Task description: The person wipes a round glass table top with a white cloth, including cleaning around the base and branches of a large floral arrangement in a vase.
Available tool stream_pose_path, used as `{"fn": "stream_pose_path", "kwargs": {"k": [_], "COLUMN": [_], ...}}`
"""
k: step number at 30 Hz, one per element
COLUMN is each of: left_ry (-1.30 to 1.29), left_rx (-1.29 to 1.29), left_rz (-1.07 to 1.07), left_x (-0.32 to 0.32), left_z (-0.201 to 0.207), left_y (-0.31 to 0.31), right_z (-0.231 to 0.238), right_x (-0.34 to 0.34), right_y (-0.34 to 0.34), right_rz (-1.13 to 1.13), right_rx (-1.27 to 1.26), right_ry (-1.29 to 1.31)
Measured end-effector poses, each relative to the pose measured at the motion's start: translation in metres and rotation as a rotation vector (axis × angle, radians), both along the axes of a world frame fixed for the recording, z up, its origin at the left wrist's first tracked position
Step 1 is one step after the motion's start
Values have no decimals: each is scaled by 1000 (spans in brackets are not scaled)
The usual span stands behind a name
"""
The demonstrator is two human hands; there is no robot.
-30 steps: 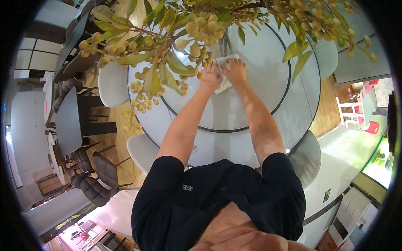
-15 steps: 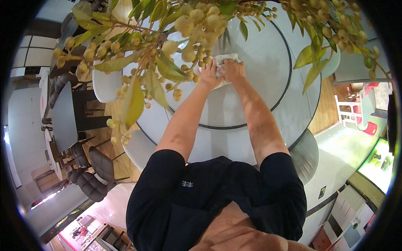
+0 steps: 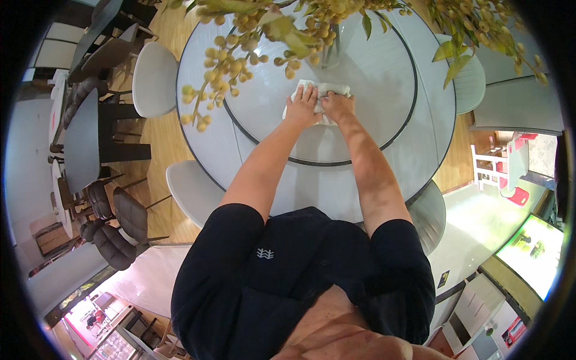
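Note:
A folded white cloth [image 3: 341,90] lies on the round grey turntable [image 3: 384,90] in the middle of a large round table. My left hand [image 3: 303,109] rests flat on the cloth's left part, its fingers spread and pointing away from me. Beside it, my right hand [image 3: 338,108] has its fingers bent around the cloth's right part, bunching it a little. Both arms reach straight forward, and the hands are close together. Just beyond the cloth stands a clear glass vase [image 3: 331,53], partly hidden by leaves and berries.
Branches with yellowish berries [image 3: 240,57] hang over the far side of the table [image 3: 435,90]. Pale chairs [image 3: 155,78] surround it, one close on my left [image 3: 195,192] and another on my right [image 3: 429,216]. A dark table with cushioned chairs [image 3: 129,213] stands farther left.
The view has shifted, with the branches and turntable higher in the picture. Both hands and the cloth have come nearer to the turntable's near edge. My right fingers look more bent.

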State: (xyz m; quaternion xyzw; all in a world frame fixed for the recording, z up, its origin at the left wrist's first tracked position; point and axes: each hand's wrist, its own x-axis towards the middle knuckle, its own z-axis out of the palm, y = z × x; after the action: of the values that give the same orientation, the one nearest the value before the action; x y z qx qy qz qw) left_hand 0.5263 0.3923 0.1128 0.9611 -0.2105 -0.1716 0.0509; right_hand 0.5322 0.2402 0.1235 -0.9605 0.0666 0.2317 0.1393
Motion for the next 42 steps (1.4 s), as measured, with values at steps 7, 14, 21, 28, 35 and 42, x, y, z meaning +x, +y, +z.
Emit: {"fn": "stream_pose_path", "kwargs": {"k": [7, 14, 21, 28, 35, 42], "left_ry": [8, -9, -34, -22, -25, -60], "left_rx": [-26, -39, -54, -65, -79, -132], "left_rz": [-52, -74, -92, -104, -126, -87], "left_x": [-15, -49, -86, -108, -125, -141], "left_z": [-32, -21, -12, -11, -14, -11], "left_y": [32, 40, 39, 45, 54, 63], "right_z": [-30, -30, -32, -33, -34, -19], "right_x": [-19, -58, -97, -126, -148, -168], "right_y": [30, 32, 26, 30, 35, 45], "right_rz": [11, 49, 103, 107, 133, 194], "right_rx": [-42, -34, -51, -37, -24, -45], "right_ry": [27, -70, -188, -259, -334, -362]}}
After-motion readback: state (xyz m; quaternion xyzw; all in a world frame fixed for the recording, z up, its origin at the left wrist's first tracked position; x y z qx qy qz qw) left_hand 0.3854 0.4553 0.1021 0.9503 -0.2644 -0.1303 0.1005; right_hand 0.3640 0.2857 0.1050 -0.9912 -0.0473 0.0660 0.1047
